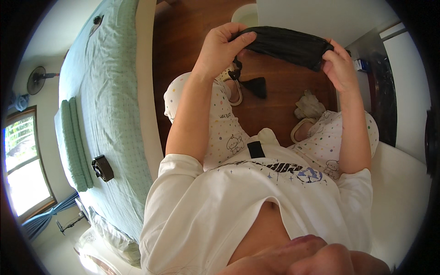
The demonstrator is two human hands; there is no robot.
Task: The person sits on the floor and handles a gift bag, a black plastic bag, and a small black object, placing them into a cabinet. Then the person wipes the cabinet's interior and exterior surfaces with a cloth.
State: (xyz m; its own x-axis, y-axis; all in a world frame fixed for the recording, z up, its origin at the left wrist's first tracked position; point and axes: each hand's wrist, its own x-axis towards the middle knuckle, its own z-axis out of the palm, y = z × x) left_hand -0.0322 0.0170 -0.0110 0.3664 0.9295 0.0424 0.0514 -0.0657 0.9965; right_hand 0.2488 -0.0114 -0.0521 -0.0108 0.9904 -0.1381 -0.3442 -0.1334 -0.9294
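Observation:
A black cloth strip or band (287, 44) is stretched between both hands, above the floor. My left hand (223, 48) pinches its left end between thumb and fingers. My right hand (338, 65) grips the right end, the fingers partly hidden by the folds. Below my left hand, a black knotted cord with a flared, tassel-like end (255, 87) shows near the left foot; whether it joins the cloth, I cannot tell. A small black rectangular piece (256, 149) lies at the lap, against the white clothing.
To the left, a bed (117, 103) with a green-blue sheet holds a folded green cover (74, 144) and a rolled dark belt or strap (102, 168). A crumpled, pale plastic bag (310, 105) lies on the wooden floor (271, 113) near the right foot. A pale round basin (244, 15) stands ahead.

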